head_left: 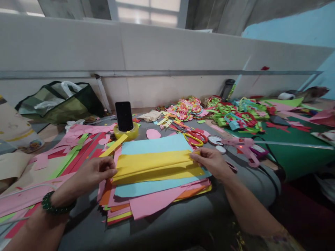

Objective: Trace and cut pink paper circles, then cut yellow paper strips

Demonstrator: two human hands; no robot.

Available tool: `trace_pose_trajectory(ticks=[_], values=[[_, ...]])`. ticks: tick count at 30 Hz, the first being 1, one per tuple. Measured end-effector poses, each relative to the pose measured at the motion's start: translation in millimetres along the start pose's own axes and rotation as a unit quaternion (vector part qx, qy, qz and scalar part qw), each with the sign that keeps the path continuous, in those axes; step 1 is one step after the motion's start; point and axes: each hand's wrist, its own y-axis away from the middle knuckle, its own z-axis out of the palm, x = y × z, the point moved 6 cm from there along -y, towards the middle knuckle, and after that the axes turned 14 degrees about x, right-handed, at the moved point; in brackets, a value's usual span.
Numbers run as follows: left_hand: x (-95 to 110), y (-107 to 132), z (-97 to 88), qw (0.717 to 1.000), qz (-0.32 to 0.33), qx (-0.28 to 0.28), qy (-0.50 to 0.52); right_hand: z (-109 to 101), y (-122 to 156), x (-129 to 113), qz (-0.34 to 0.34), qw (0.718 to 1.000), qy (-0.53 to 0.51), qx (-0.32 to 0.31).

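Note:
A yellow sheet (154, 163) with a lengthwise fold lies across a light blue sheet (157, 144). My left hand (101, 170) pinches its left end between thumb and fingers. At the right end, my right hand (209, 161) grips the upper corner of the same yellow sheet. Beneath sits a stack of coloured sheets (154, 204) in pink, orange and yellow, with uneven edges. A yellow strip (114, 145) slants up beyond my left hand. Past my right hand are scissors with yellow handles (194, 139) and red-handled scissors (201, 134).
A phone (124, 116) stands upright in a yellow tape roll (131, 132). To the right lies a pink glue gun (243, 148) with a lit light. Colourful paper pieces (187, 109) are heaped at the back. Pink and green strips (69, 157) cover the left side, near a green bag (61, 101).

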Motion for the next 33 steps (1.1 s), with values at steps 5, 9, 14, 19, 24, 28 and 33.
trace_pose_trajectory(ticks=[5,9,14,19,24,28,33], values=[[-7.7,1.2,10.6,0.997,-0.062,-0.031,-0.046,10.3,1.6,0.2,-0.078,0.978,0.190,-0.030],[-2.4,1.1,13.1,0.993,-0.054,-0.021,-0.099,13.4,4.8,-0.5,-0.094,0.963,0.249,-0.034],[-2.6,3.7,15.9,0.989,-0.037,-0.030,-0.139,16.1,8.4,-1.9,-0.095,0.955,0.278,-0.043],[8.0,6.7,17.0,0.958,0.048,-0.020,-0.281,17.5,9.1,-0.1,-0.093,0.950,0.294,-0.045],[33.9,13.3,30.2,0.887,0.254,-0.028,-0.385,20.0,5.2,4.1,-0.100,0.948,0.295,-0.062],[41.1,21.1,46.6,0.856,0.330,-0.100,-0.385,21.0,4.1,1.3,-0.100,0.949,0.289,-0.071],[53.6,23.4,59.9,0.861,0.311,-0.183,-0.359,21.3,6.1,-3.0,-0.092,0.946,0.298,-0.086]])
